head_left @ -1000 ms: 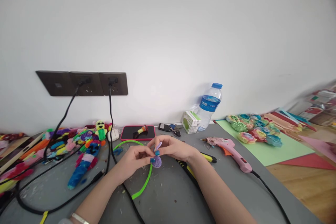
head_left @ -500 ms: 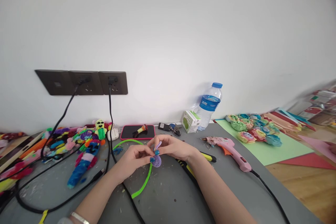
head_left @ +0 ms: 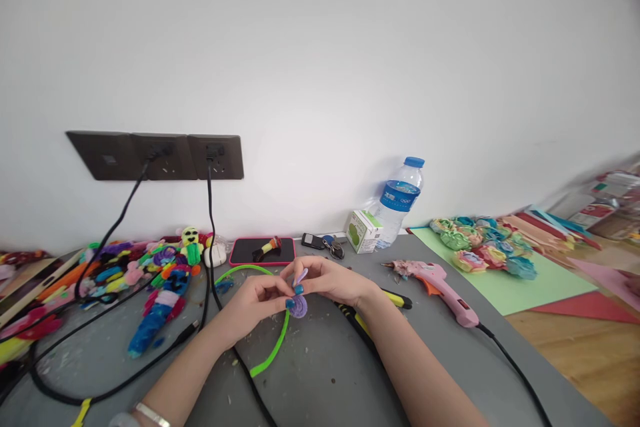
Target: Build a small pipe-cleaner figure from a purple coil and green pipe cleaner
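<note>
A small purple coil (head_left: pixel 299 307) with a short free end sticking up is pinched between both hands near the middle of the grey table. My left hand (head_left: pixel 260 301) is closed, thumb and finger on the coil's left edge. From above and to the right, my right hand (head_left: pixel 315 278) is closed on its upper part and the free end. A bright green fuzzy stem (head_left: pixel 274 355) curves behind and below my left hand, lying on the table.
Black cables and colourful fuzzy pieces (head_left: pixel 163 313) cover the left. Behind lie a phone (head_left: pixel 245 251), keys (head_left: pixel 334 248), a carton (head_left: pixel 363 232) and a bottle (head_left: pixel 399 203). Yellow-black pliers (head_left: pixel 397 299) and a pink glue gun (head_left: pixel 445 290) lie right. A person's hand (head_left: pixel 634 281) shows far right.
</note>
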`<state>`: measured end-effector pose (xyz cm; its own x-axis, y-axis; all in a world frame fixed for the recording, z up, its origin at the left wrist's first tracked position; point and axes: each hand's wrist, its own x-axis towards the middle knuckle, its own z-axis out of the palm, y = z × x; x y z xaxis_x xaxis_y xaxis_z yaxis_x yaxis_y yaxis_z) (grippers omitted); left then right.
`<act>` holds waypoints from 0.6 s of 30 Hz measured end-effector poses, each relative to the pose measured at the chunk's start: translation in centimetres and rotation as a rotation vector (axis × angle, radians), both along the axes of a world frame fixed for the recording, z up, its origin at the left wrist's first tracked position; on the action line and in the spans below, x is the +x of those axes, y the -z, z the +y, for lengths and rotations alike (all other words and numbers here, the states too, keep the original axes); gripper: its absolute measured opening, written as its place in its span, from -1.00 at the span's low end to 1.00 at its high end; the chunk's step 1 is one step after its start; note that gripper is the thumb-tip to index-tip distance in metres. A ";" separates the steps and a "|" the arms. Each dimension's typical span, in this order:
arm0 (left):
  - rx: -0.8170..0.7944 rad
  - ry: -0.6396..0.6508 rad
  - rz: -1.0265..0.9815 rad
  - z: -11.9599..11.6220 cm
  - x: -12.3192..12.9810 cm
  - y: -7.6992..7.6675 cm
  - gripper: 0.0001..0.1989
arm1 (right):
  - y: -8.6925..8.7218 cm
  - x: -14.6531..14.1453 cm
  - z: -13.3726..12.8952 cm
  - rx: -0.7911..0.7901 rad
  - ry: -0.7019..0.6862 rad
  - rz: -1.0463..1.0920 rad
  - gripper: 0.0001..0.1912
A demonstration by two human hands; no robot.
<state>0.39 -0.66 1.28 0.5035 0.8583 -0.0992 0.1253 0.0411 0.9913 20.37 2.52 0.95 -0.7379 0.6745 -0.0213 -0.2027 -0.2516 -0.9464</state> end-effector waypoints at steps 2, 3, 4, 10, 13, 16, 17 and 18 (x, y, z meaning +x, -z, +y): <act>0.011 0.003 0.004 0.0 0.0 0.0 -0.72 | 0.0 0.0 0.0 -0.002 -0.003 0.000 -0.85; 0.016 0.004 0.008 0.0 0.0 0.0 -0.72 | -0.1 0.0 0.0 -0.003 -0.003 -0.001 -0.85; 0.022 0.004 0.011 0.0 0.0 0.0 -0.72 | -0.1 0.0 0.0 -0.003 -0.001 -0.003 -0.85; 0.018 0.001 0.016 0.0 -0.1 0.2 -0.77 | -0.1 0.0 0.0 0.001 0.000 -0.008 -0.84; 0.014 0.005 0.014 0.0 -0.1 0.3 -0.79 | -0.1 -0.1 0.0 -0.002 0.010 -0.003 -0.84; 0.021 0.009 0.011 0.0 -0.2 0.3 -0.79 | -0.1 -0.1 0.0 -0.002 0.010 0.000 -0.83; 0.026 0.010 0.013 0.0 -0.2 0.3 -0.79 | -0.2 -0.1 0.0 -0.003 0.008 -0.003 -0.82; 0.029 0.011 0.016 0.0 -0.2 0.3 -0.79 | -0.2 -0.1 0.0 -0.004 0.006 -0.007 -0.82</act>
